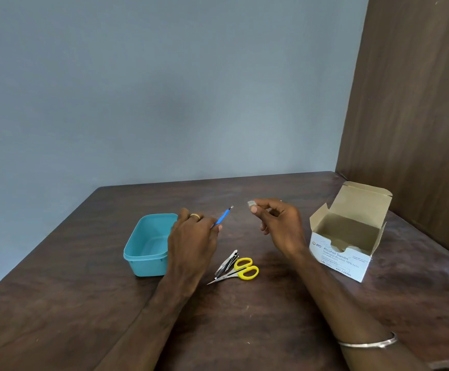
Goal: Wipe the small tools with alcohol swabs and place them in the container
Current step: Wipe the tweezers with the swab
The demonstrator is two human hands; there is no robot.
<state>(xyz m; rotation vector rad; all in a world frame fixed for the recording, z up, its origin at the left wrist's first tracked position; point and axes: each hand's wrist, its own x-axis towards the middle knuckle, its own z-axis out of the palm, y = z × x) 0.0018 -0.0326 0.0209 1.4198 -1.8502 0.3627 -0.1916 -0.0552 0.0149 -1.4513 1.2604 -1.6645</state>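
Note:
My left hand (192,236) grips a thin blue-handled tool (223,217) whose metal tip points up and to the right. A short gap to its right, my right hand (277,223) pinches a small folded swab (251,204) between thumb and fingers. The swab and the tool's tip are apart. The teal plastic container (145,247) stands open just left of my left hand, and I see nothing inside it. Yellow-handled scissors (240,271) and a metal nail clipper (228,262) lie together on the table below my hands.
An open cardboard box of alcohol swabs (349,236) stands to the right, its flap raised. The dark wooden table (244,330) meets a blue-grey wall at the back and a brown wooden panel (416,103) on the right.

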